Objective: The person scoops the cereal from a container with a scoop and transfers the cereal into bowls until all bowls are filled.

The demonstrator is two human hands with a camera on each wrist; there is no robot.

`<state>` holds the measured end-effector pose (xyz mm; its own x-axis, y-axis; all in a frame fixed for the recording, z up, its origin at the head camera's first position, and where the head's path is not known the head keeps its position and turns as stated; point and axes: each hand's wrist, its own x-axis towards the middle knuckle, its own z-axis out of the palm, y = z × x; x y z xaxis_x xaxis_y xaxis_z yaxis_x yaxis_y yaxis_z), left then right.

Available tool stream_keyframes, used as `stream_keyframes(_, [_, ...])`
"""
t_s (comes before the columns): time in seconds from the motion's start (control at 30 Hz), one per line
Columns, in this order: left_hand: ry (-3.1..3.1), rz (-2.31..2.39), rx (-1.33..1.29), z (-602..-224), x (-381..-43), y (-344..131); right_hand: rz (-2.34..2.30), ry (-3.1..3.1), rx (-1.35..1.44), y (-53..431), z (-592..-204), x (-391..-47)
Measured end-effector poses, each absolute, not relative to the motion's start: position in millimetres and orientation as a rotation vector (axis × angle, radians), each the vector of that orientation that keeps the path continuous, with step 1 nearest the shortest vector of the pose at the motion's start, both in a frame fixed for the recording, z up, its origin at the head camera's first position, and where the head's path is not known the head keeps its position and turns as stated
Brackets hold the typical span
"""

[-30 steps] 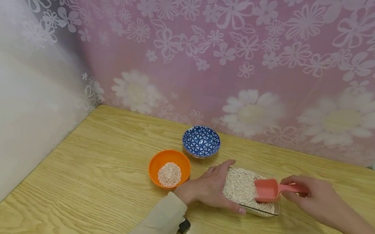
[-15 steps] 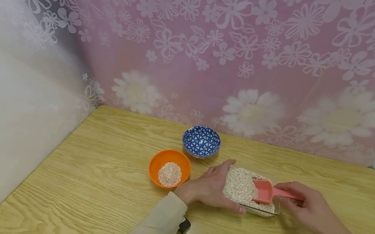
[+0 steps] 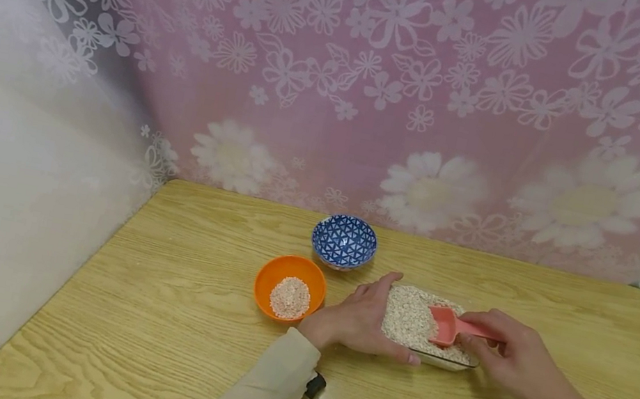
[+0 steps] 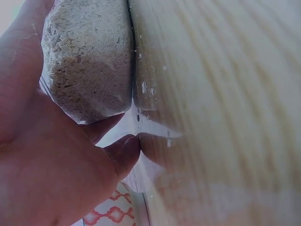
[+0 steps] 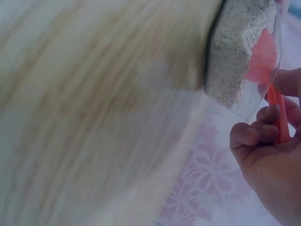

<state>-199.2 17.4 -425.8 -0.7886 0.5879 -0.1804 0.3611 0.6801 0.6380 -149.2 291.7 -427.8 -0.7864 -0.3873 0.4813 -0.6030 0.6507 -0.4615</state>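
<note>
A clear rectangular container (image 3: pixel 441 362) filled with oats (image 3: pixel 411 316) stands right of centre in the head view. My left hand (image 3: pixel 360 318) holds its left end, thumb along the near side and fingers towards the far side. My right hand (image 3: pixel 513 352) grips the handle of a pink scoop (image 3: pixel 443 326) from the right. The scoop's front edge is sunk in the oats. In the right wrist view, the scoop (image 5: pixel 262 59) shows through the container's clear wall, with fingers curled round its handle.
Left of the left hand stands an orange bowl (image 3: pixel 272 270) with some pale flakes (image 3: pixel 291 298) at its bottom. Behind it is a blue and white patterned bowl (image 3: pixel 345 241). A floral curtain (image 3: pixel 326 87) hangs along the back edge of the wooden table (image 3: pixel 151 298).
My right hand and the scoop have shifted left, pushing the scoop further into the oats. My left hand and the container stay in place.
</note>
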Motion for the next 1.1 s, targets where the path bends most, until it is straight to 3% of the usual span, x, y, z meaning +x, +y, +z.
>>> stream_keyframes(0.73, [2.522,0.821,0.741,-425,-199,16,1.255,-2.77,0.526,301,-423,-140])
stream_keyframes(1.1, [2.518,0.823,0.738,-423,-198,17,1.124,-2.602,0.674,287,-430,-143])
